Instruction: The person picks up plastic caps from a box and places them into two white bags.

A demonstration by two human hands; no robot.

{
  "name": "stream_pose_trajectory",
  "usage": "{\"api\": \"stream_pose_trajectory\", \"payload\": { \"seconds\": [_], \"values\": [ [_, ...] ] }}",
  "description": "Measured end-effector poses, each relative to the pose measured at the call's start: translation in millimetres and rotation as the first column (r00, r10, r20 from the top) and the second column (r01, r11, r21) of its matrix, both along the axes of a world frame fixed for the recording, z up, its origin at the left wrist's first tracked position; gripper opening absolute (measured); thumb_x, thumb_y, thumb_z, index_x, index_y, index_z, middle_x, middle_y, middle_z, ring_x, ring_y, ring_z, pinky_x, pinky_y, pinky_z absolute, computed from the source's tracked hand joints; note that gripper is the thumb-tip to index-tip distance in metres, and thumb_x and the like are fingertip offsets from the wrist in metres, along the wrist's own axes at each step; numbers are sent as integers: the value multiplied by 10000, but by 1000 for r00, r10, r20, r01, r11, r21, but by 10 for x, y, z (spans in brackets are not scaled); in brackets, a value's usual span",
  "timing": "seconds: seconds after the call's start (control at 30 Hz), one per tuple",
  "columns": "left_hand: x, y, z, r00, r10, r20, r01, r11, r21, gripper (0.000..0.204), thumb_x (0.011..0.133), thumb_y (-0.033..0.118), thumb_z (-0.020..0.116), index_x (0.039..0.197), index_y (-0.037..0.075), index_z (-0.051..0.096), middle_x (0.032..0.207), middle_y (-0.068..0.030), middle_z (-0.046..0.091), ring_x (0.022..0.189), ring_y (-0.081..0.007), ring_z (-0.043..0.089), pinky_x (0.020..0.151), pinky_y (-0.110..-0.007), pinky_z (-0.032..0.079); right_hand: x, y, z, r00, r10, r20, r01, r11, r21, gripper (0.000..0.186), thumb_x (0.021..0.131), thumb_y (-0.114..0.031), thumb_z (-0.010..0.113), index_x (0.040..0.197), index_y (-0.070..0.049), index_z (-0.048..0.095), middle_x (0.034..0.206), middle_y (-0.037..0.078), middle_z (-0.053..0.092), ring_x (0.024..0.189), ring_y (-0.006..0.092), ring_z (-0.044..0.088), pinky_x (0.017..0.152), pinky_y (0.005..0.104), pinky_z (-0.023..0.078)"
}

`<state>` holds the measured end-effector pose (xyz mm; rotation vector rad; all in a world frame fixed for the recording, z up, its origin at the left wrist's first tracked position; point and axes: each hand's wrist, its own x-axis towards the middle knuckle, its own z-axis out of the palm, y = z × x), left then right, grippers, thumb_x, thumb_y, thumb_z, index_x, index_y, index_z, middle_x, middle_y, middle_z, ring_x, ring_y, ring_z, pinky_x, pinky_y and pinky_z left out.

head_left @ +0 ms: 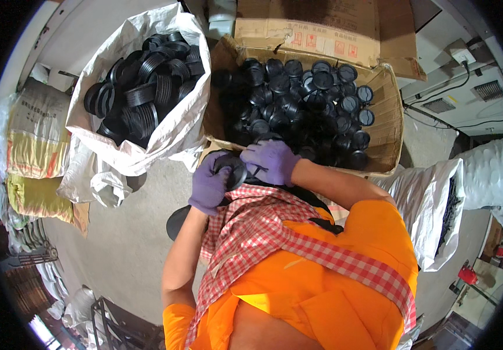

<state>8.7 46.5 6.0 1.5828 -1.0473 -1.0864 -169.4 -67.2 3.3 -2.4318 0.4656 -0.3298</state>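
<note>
My left hand (207, 188), in a purple glove, is closed around a black round plastic cap (237, 170), its thumb on the cap's face. Right beside it, my right hand (271, 161), gloved the same way, has its fingers bent in toward the cap. A small dark thing shows at its fingertips, too little of it to name. Both hands are over my lap, at the near edge of a cardboard box (395, 125) full of black round caps (323, 80). To the left stands a white woven sack (188, 96) holding black ribbed rings (141, 94).
Yellow and white packed bags (39, 146) stand at the far left. On the right, an opened white sack (423, 204) holds dark pieces. The box's raised flap (321, 38) stands at the back. A black cable (467, 79) runs along the right wall. Grey floor (120, 245) shows at left.
</note>
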Motion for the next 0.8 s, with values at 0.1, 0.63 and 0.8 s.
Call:
{"api": "stream_pose_trajectory", "payload": {
  "seconds": [0.1,0.63,0.8],
  "values": [
    [16,69,544,988,-147,-48,150,986,75,318,740,-50,576,1057,-24,580,932,-86,637,826,-143,604,769,-265,485,41,-146,207,910,395,-128,-171,636,753,252,786,-295,633,926,-86,643,784,72,643,696,223,604,661,330,470],
    [-345,308,387,845,-96,526,97,995,26,508,705,49,631,1200,50,517,1101,-151,555,946,-286,587,803,-370,488,379,62,-293,893,-307,328,245,945,217,328,708,-37,590,1021,-119,645,993,95,623,921,289,599,799,338,496],
    [-64,-29,1279,657,236,716,150,890,-431,517,595,-62,592,1097,59,606,1007,-150,622,953,-307,585,836,-372,465,232,-538,-1076,737,-671,88,638,732,237,228,823,-101,547,1032,-82,635,1041,137,610,961,314,581,821,377,479]
  ]
}}
